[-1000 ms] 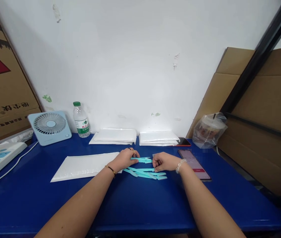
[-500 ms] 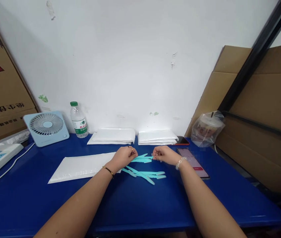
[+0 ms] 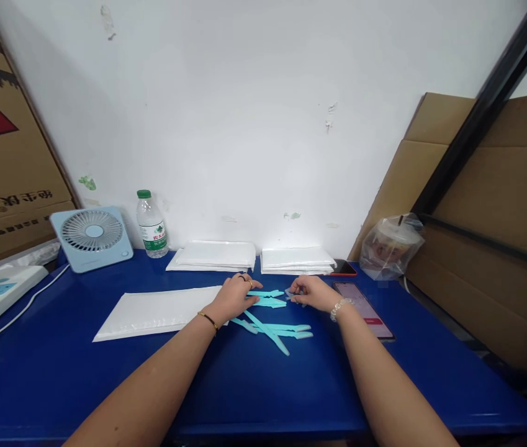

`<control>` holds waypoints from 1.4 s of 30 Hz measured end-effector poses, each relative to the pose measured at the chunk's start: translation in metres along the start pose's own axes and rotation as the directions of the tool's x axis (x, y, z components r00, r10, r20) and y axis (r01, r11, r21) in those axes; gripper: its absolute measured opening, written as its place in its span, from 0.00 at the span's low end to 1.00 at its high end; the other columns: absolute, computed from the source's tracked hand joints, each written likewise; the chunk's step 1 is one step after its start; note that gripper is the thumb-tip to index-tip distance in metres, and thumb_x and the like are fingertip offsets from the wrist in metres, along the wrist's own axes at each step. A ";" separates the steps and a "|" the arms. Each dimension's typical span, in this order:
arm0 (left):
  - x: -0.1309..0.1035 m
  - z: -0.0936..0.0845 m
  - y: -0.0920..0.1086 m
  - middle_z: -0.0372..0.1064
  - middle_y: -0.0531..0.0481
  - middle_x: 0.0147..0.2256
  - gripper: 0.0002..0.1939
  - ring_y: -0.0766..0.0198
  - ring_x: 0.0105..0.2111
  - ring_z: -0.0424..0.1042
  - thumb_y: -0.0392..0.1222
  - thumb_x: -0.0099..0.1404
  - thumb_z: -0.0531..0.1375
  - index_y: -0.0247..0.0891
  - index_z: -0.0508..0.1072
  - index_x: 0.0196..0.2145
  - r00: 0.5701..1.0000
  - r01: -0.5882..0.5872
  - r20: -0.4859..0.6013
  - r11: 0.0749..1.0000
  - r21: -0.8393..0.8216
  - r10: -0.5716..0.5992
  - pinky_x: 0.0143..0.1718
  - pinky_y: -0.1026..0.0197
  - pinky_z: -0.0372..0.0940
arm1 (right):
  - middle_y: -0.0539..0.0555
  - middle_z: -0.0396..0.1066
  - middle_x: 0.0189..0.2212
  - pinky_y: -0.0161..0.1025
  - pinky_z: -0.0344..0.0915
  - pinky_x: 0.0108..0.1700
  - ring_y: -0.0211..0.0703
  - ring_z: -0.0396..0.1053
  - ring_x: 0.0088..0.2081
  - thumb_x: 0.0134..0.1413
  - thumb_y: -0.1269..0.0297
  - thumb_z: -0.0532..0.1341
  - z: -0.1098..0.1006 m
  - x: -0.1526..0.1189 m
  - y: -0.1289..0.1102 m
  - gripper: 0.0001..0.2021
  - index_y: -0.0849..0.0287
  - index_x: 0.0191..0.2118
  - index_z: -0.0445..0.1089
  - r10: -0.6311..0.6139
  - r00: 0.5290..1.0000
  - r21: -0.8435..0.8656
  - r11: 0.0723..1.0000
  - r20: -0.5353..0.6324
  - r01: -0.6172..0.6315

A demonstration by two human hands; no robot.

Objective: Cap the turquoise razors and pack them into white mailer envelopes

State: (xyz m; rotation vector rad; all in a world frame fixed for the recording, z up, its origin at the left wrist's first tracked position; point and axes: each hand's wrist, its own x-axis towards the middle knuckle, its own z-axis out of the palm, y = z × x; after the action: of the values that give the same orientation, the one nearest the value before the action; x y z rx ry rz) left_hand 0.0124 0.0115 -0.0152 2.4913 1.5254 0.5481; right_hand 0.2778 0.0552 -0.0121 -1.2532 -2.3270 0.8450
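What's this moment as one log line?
left hand: at upper turquoise sticks; right hand: at clear pieces; lower turquoise sticks: crossed on blue table; white packet: lying flat

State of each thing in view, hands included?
Left hand, on turquoise sticks
Right hand, at small clear piece
Turquoise sticks, loose, some crossing
Bottle, upright, capped
Fan, tilted back; running unclear
Near phone, flat, screen lit
Far phone, screen dark
Cup, lidded, bagged, straw in
Front white packet, flat

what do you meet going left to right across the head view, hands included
Power strip → blue fan → bottle with green cap → left hand → teal sticks between the hands → right hand → bagged cup
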 end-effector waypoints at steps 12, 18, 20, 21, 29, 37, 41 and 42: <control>-0.002 0.007 0.004 0.65 0.47 0.45 0.17 0.56 0.46 0.62 0.47 0.62 0.54 0.43 0.69 0.48 0.999 -0.009 -0.031 0.998 -0.066 0.006 0.46 0.58 0.59 | 0.48 0.68 0.23 0.29 0.59 0.26 0.34 0.64 0.24 0.37 0.68 0.63 0.002 -0.018 -0.038 0.06 0.62 0.27 0.71 -0.009 0.898 -0.110 0.992 0.439 0.064; -0.006 -0.005 0.027 0.69 0.49 0.36 0.17 0.61 0.38 0.67 0.54 0.62 0.53 0.41 0.72 0.41 0.993 -0.119 -0.006 0.985 -0.126 0.119 0.39 0.62 0.59 | 0.46 0.66 0.21 0.28 0.55 0.23 0.32 0.61 0.22 0.35 0.73 0.60 0.005 -0.016 -0.044 0.05 0.61 0.25 0.68 -0.060 0.947 -0.145 0.983 0.315 0.111; -0.007 -0.004 0.033 0.70 0.52 0.33 0.16 0.62 0.36 0.68 0.54 0.61 0.54 0.42 0.73 0.38 0.981 -0.179 0.052 0.977 -0.118 0.186 0.37 0.64 0.58 | 0.47 0.66 0.22 0.29 0.56 0.24 0.32 0.61 0.23 0.38 0.72 0.60 0.004 -0.016 -0.047 0.05 0.61 0.27 0.68 -0.107 0.960 -0.101 0.985 0.258 0.137; -0.007 -0.003 0.035 0.71 0.52 0.33 0.14 0.63 0.36 0.68 0.53 0.61 0.55 0.42 0.73 0.37 0.974 -0.205 0.075 0.973 -0.105 0.213 0.36 0.64 0.58 | 0.47 0.66 0.22 0.29 0.56 0.25 0.33 0.61 0.23 0.39 0.71 0.60 0.004 -0.016 -0.049 0.05 0.61 0.28 0.68 -0.123 0.965 -0.079 0.986 0.231 0.145; -0.002 0.000 0.023 0.72 0.51 0.33 0.13 0.62 0.34 0.69 0.49 0.63 0.54 0.40 0.74 0.32 0.988 -0.127 0.090 0.992 -0.022 0.129 0.33 0.64 0.57 | 0.48 0.70 0.26 0.30 0.59 0.28 0.35 0.66 0.26 0.45 0.69 0.60 0.000 -0.014 -0.039 0.11 0.59 0.38 0.63 -0.155 0.979 0.098 0.985 0.132 0.143; -0.003 0.000 0.014 0.67 0.48 0.43 0.14 0.57 0.46 0.62 0.47 0.61 0.56 0.44 0.71 0.44 0.998 -0.061 0.009 0.998 0.006 0.060 0.45 0.59 0.57 | 0.48 0.68 0.23 0.32 0.58 0.28 0.35 0.65 0.24 0.44 0.63 0.63 -0.007 -0.009 -0.017 0.12 0.61 0.35 0.67 -0.006 0.999 -0.067 0.998 0.052 0.009; -0.004 0.011 0.011 0.63 0.48 0.46 0.20 0.55 0.47 0.60 0.49 0.60 0.57 0.47 0.67 0.50 0.996 -0.078 0.049 0.997 -0.001 0.078 0.46 0.57 0.57 | 0.48 0.67 0.24 0.30 0.57 0.25 0.35 0.63 0.25 0.33 0.55 0.69 -0.008 -0.020 -0.033 0.19 0.61 0.32 0.70 -0.012 0.934 -0.029 0.999 0.358 0.024; -0.004 0.013 0.011 0.64 0.48 0.45 0.19 0.56 0.47 0.61 0.48 0.60 0.57 0.47 0.67 0.50 0.995 -0.077 0.057 0.997 0.000 0.076 0.46 0.57 0.57 | 0.48 0.67 0.24 0.30 0.57 0.25 0.35 0.63 0.24 0.30 0.56 0.70 -0.006 -0.023 -0.037 0.20 0.61 0.32 0.70 0.006 0.896 -0.044 0.999 0.444 0.015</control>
State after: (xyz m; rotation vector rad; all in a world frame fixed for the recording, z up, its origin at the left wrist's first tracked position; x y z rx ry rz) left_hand 0.0244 0.0032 -0.0242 2.5532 1.4166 0.4823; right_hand 0.2704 0.0225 0.0163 -1.1658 -2.7123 1.1882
